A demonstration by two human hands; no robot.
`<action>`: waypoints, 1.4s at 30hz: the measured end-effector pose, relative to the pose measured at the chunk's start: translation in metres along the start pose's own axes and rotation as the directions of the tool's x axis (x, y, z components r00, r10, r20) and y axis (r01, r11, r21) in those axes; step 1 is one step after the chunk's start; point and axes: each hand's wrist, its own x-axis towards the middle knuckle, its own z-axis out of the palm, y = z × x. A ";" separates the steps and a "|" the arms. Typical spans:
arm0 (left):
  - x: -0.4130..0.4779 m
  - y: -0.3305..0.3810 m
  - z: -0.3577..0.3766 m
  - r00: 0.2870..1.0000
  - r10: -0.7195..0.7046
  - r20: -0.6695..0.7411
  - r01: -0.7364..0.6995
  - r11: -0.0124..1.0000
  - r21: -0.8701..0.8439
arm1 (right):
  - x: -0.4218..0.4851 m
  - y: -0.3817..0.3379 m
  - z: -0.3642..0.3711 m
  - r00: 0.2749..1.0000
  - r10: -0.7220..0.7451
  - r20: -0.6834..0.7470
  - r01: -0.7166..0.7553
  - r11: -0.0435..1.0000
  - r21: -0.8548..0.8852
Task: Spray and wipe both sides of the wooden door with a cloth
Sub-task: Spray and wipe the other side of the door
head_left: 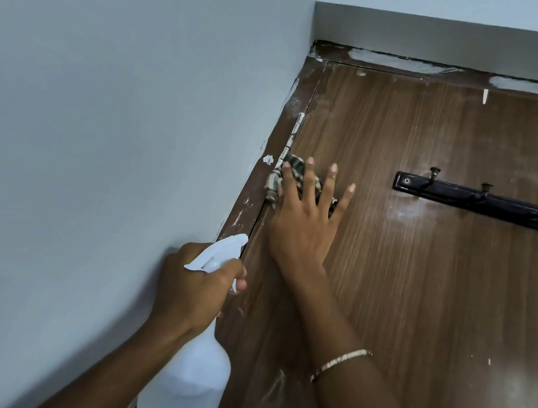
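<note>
Wooden door: right hand, fingers spread flat, presses checked cloth at 10 o'clock; left hand grips spray bottle. First face evidently unfinished; other side unseen.

1 head view, close, facing door upper hinge-side corner.
</note>
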 end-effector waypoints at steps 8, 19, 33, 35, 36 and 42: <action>0.002 -0.002 -0.002 0.999 0.007 -0.045 -0.007 1.000 0.005 | 0.104 0.012 -0.003 0.991 0.066 0.120 -0.061 0.997 -0.051; -0.002 0.002 -0.005 1.000 0.015 -0.008 -0.015 1.000 0.014 | 0.000 -0.011 -0.001 0.996 0.058 0.063 -0.060 0.998 0.024; -0.012 0.007 -0.010 1.000 -0.002 -0.022 0.003 0.999 0.038 | -0.014 -0.009 0.003 0.995 -0.082 0.048 0.082 0.996 0.020; -0.014 0.006 -0.010 1.000 -0.010 -0.011 0.011 0.999 0.031 | -0.028 -0.012 0.003 0.997 -0.074 0.035 0.073 0.997 0.037; -0.017 0.008 -0.010 1.000 -0.006 -0.004 0.006 1.000 0.030 | -0.041 -0.014 0.003 0.998 -0.065 0.028 0.063 0.996 0.055; -0.024 0.009 -0.013 0.999 0.030 -0.032 -0.027 0.996 0.085 | -0.164 -0.039 -0.013 0.976 -0.205 0.075 0.193 0.971 0.143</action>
